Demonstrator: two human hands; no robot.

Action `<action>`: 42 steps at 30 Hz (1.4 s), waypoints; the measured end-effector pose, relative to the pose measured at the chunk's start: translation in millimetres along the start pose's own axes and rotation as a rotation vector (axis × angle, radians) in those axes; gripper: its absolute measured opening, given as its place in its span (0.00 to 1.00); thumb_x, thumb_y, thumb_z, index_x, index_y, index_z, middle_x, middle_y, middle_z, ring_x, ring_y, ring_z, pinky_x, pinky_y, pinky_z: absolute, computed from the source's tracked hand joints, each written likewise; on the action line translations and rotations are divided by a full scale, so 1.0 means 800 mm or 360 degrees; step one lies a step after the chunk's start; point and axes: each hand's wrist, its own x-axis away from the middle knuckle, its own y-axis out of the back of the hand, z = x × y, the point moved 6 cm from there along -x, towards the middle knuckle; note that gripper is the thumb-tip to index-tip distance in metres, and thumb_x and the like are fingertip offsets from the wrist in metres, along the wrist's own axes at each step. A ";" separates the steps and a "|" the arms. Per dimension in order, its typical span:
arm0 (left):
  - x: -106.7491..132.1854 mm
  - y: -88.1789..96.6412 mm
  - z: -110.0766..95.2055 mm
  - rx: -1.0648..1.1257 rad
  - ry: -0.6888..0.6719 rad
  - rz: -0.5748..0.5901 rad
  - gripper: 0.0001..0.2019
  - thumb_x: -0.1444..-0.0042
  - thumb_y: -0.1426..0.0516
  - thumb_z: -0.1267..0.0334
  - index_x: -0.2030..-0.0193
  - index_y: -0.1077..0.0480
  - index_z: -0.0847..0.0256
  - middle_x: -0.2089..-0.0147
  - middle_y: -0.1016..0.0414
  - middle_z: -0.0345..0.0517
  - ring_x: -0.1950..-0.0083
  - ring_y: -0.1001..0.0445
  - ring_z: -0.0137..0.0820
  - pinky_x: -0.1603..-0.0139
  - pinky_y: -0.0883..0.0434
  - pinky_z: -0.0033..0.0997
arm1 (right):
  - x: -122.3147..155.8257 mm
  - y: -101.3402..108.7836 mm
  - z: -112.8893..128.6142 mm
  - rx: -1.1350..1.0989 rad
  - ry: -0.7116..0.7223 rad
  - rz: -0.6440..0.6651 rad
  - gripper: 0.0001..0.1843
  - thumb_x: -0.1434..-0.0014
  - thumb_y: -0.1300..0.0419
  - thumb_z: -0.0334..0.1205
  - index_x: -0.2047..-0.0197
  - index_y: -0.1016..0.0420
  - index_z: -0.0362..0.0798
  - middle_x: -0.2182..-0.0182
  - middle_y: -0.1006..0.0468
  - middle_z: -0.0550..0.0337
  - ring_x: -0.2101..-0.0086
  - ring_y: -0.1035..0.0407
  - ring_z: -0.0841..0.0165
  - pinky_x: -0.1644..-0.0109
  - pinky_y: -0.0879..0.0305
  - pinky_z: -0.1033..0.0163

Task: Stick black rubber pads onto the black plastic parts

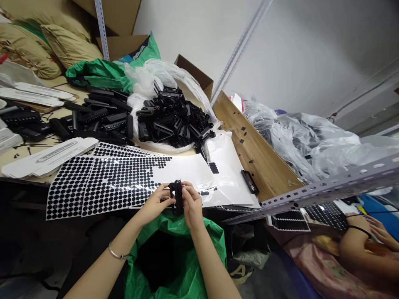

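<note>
Black plastic part (178, 194) stands upright between both hands, just above the open mouth of a green bag (187, 249) that lies directly below the wrists. The left hand (157, 203) grips the part's left edge with curled fingers, thumb on the near face. The right hand (192, 205) pinches the right edge, its fingertips pressed to the upper half of the part. Both hands are closed on it and touch each other's fingertips across it. A thin bracelet (116, 254) circles the left forearm.

Just beyond the knuckles lie overlapping sheets of round black stickers (106, 182), spreading away to the left of the left hand; the part of the sheet nearest the hands is bare white. Farther ahead of the hands, a pile of black parts (173, 120) sits in a clear plastic bag (146, 79). Well to the left of it lie flat white cartons (50, 155). To the right of the right hand, a wooden board (258, 158) and a perforated metal bar (327, 187) run across. Far right, beyond the bar, another person's arm (355, 249) rests, apart from the work.
</note>
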 end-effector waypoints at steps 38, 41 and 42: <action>0.001 0.011 0.000 -0.0420 -0.0217 -0.0068 0.04 0.46 0.41 0.67 0.69 0.24 0.60 0.55 0.34 0.47 0.50 0.30 0.37 0.44 0.29 0.41 | 0.006 -0.004 0.001 0.0520 0.0457 -0.0148 0.12 0.47 0.34 0.44 0.75 0.30 0.49 0.67 0.32 0.60 0.55 0.30 0.63 0.49 0.31 0.54; 0.004 0.010 -0.005 -0.0546 -0.0306 -0.0058 0.05 0.45 0.42 0.69 0.68 0.25 0.60 0.54 0.34 0.47 0.48 0.30 0.38 0.42 0.31 0.41 | 0.007 -0.003 0.001 0.0576 0.0429 -0.0154 0.13 0.46 0.35 0.44 0.75 0.32 0.50 0.67 0.33 0.60 0.54 0.30 0.63 0.52 0.30 0.56; 0.005 0.009 -0.007 -0.0583 -0.0324 -0.0045 0.05 0.44 0.42 0.70 0.68 0.24 0.60 0.53 0.34 0.47 0.48 0.31 0.38 0.42 0.31 0.41 | 0.007 -0.002 0.000 0.0593 0.0403 -0.0155 0.13 0.46 0.35 0.45 0.75 0.33 0.50 0.66 0.33 0.60 0.54 0.30 0.63 0.53 0.29 0.56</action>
